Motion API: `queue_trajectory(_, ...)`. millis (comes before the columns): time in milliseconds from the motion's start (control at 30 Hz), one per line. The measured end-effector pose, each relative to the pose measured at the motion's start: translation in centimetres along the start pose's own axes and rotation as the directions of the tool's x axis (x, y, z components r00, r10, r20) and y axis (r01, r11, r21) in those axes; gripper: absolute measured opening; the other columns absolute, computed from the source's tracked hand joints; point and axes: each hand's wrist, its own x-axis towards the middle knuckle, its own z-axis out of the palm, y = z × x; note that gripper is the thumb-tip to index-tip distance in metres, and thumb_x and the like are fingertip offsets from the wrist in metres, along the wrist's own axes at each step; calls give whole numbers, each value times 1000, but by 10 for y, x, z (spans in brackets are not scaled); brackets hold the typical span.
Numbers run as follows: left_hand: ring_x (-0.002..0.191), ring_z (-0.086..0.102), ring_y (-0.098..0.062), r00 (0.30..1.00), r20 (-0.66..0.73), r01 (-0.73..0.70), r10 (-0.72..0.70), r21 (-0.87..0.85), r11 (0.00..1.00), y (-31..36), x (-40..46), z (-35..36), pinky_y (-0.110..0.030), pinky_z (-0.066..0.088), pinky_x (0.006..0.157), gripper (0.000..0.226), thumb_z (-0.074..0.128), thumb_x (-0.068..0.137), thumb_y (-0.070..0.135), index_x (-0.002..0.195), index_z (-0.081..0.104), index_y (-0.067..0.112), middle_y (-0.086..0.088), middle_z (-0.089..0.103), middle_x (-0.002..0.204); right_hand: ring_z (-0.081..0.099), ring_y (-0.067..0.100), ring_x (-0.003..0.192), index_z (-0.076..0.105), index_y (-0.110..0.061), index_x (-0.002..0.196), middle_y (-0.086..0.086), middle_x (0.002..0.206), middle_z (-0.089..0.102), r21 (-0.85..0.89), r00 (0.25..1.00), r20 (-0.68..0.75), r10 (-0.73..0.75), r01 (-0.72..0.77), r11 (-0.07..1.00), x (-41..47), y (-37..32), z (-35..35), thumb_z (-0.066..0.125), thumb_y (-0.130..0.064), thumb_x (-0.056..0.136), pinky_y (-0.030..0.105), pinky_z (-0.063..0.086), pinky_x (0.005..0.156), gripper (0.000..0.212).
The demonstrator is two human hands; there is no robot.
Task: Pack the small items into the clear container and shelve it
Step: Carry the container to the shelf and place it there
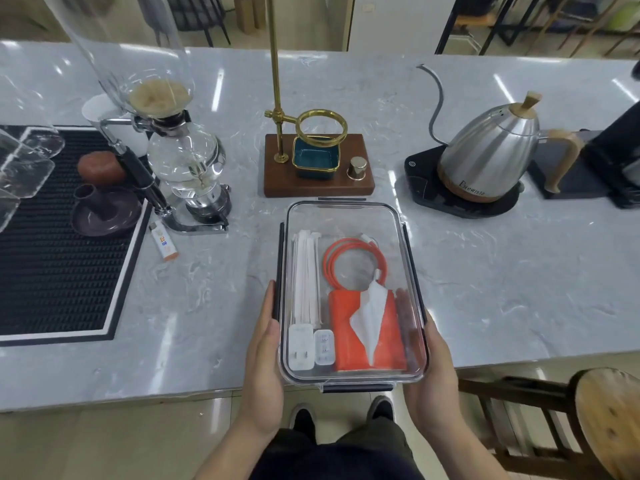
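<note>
A clear lidded container point(349, 220) with dark side clips is held over the front edge of the marble counter. Inside lie white wrapped sticks point(304, 275), a coiled orange cable point(349, 261), an orange tissue pack point(367, 330) and two white chargers point(311, 344). My left hand point(263, 355) grips the container's left side. My right hand point(433, 362) grips its right side, fingers curled underneath.
A siphon coffee maker point(187, 157) and a lighter point(164, 240) stand to the left beside a black mat point(52, 258). A wooden dripper stand point(318, 164) is just behind the container. A gooseneck kettle point(491, 147) sits at right. A wooden stool point(602, 417) is at lower right.
</note>
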Motion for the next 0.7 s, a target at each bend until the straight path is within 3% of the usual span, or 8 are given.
queue_trajectory(100, 145, 35, -7, 999, -30, -14, 13, -32, 999, -2, -5, 6, -46, 20, 123, 71, 47, 86, 51, 152, 33, 29, 15, 40, 156, 49, 27, 135, 53, -14, 139, 6, 141, 58, 5, 999, -42, -7, 7, 1000, -6, 1, 4, 57, -57, 89, 49, 36, 114, 66)
queue_trajectory(167, 146, 35, -8, 999, -42, -25, 23, -34, 999, -4, -5, 9, -46, 20, 123, 71, 47, 86, 50, 152, 33, 28, 14, 40, 157, 48, 25, 136, 52, -17, 141, 5, 143, 56, 1, 1000, -28, 3, -3, 1000, -8, 2, 4, 64, -67, 78, 53, 30, 116, 82)
queue_trajectory(300, 146, 36, -17, 999, -37, -38, 35, -74, 997, -4, -4, 10, -50, 22, 122, 57, 34, 98, 40, 153, 33, 25, 4, 41, 157, 52, 21, 132, 53, -20, 139, 0, 139, 60, -6, 1000, -3, 8, -8, 1000, -10, 2, 5, 66, -73, 70, 54, 31, 115, 88)
queue_trajectory(433, 142, 43, -15, 998, -51, -40, 35, -106, 994, 0, -5, 16, -46, 27, 119, 56, 27, 98, 37, 152, 35, 24, 4, 46, 154, 55, 25, 129, 56, -20, 136, 4, 135, 63, -20, 1000, 2, -1, 2, 1000, -9, 1, 7, 67, -73, 68, 55, 35, 113, 87)
queue_trajectory(600, 142, 43, -12, 994, -87, -70, 61, -112, 991, 2, -11, 18, -44, 27, 119, 55, 28, 98, 38, 150, 37, 26, 9, 48, 152, 53, 23, 131, 49, -19, 142, 2, 140, 59, -62, 998, 52, -41, 44, 997, -5, -4, 8, 59, -58, 83, 55, 34, 113, 71)
queue_trajectory(700, 145, 37, -16, 987, -126, -111, 98, -96, 989, 4, -15, 20, -49, 22, 121, 55, 28, 100, 39, 152, 35, 26, 6, 43, 156, 51, 24, 133, 46, -21, 144, 2, 142, 56, -53, 995, 104, -12, 17, 998, -3, -10, 10, 68, -67, 72, 56, 34, 113, 88)
